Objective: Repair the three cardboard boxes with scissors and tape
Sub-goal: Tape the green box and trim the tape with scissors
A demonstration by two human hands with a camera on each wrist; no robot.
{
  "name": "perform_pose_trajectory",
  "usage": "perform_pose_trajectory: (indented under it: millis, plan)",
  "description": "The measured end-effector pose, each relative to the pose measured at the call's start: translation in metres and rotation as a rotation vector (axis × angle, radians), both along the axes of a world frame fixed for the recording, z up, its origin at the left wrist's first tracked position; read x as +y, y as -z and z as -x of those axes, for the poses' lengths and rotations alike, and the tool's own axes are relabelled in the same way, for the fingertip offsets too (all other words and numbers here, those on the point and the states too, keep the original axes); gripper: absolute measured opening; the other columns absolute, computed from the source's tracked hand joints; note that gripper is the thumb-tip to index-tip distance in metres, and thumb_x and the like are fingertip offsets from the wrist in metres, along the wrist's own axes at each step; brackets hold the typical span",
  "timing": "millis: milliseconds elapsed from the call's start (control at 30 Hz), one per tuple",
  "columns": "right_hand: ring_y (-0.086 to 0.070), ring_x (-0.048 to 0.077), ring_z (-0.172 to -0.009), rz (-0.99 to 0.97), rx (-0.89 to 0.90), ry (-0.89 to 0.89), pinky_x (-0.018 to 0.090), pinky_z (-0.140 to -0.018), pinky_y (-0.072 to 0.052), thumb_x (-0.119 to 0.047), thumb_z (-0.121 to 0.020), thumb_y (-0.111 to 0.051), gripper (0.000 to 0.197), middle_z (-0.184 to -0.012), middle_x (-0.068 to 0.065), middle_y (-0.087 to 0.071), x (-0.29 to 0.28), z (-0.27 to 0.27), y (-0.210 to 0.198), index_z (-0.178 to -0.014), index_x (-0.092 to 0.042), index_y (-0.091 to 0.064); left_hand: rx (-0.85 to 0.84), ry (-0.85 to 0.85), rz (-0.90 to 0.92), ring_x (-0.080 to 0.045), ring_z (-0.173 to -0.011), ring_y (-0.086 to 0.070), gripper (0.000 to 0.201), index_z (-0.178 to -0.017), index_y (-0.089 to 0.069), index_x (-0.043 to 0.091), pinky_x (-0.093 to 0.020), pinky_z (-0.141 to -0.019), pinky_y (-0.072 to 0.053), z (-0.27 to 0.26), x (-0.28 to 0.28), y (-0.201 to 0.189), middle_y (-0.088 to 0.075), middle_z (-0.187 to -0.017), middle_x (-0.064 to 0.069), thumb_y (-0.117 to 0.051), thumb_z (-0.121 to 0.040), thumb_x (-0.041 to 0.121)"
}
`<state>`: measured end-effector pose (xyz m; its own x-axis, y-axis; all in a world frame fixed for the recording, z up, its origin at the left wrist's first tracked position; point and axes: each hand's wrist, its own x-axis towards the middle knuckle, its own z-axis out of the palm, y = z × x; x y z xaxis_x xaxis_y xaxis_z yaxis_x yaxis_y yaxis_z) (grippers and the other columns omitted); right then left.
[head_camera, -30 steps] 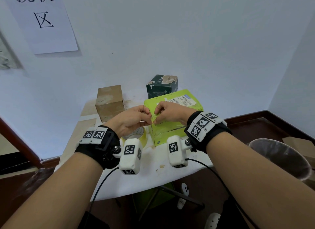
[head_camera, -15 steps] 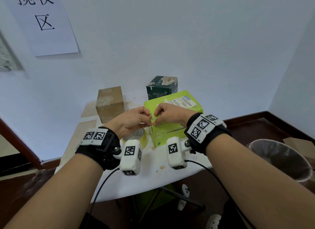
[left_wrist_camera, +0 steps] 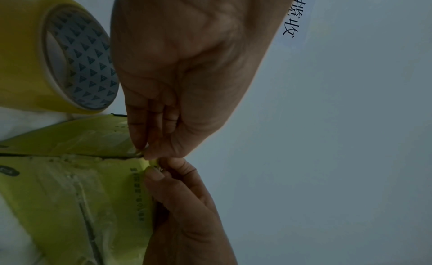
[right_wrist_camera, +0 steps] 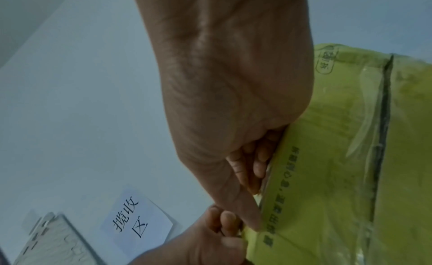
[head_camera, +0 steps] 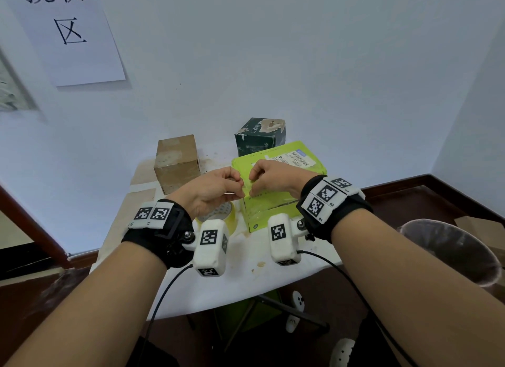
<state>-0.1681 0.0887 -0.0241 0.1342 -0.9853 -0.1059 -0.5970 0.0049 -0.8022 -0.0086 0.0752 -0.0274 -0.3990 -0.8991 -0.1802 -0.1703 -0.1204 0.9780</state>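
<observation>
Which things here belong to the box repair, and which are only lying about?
Job: green box, pinched at its top corner by left hand and right hand; tape roll; brown box; dark box.
Lying about: bin; wall sign.

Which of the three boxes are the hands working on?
The bright green box, nearest the person; both hands pinch at its top corner. The brown box and dark green box stand untouched behind.

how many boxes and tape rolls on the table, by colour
brown box: 1
dark green box: 1
lime green box: 1, both hands at its corner
yellow tape roll: 1
total: 4
</observation>
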Motion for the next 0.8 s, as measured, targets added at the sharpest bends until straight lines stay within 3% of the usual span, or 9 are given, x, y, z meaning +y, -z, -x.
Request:
perform_pose_trajectory:
  millis: [567, 800]
  plan:
    - [-0.050, 0.016, -0.090, -0.009, 0.004, -0.001, 0.032, -0.082, -0.043, -0.013, -0.075, -0.073, 0.027, -0.095, 0.000, -0.055, 0.0038, -0.0034, -0.0009, -0.097, -0.017, -0.058, -0.001, 0.012, 0.001, -0.011, -0.060, -0.054, 0.037, -0.074, -0.046, 0.012, -0.016, -0.056, -0.051, -0.0001, 0.0011, -0.0013, -0.052, -0.074, -0.003, -0.048, -0.079, -0.024]
    - [-0.055, 0.015, -0.086, -0.018, -0.054, -0.002, 0.028, -0.079, -0.045, -0.007, -0.083, -0.063, 0.014, -0.091, 0.000, -0.057, 0.0045, -0.0021, -0.0040, -0.083, -0.019, -0.055, -0.014, 0.024, 0.000, -0.010, -0.061, -0.054, 0.037, -0.074, -0.046, 0.012, -0.018, -0.057, -0.050, -0.0006, 0.0005, -0.0017, -0.052, -0.074, -0.003, -0.048, -0.080, -0.024]
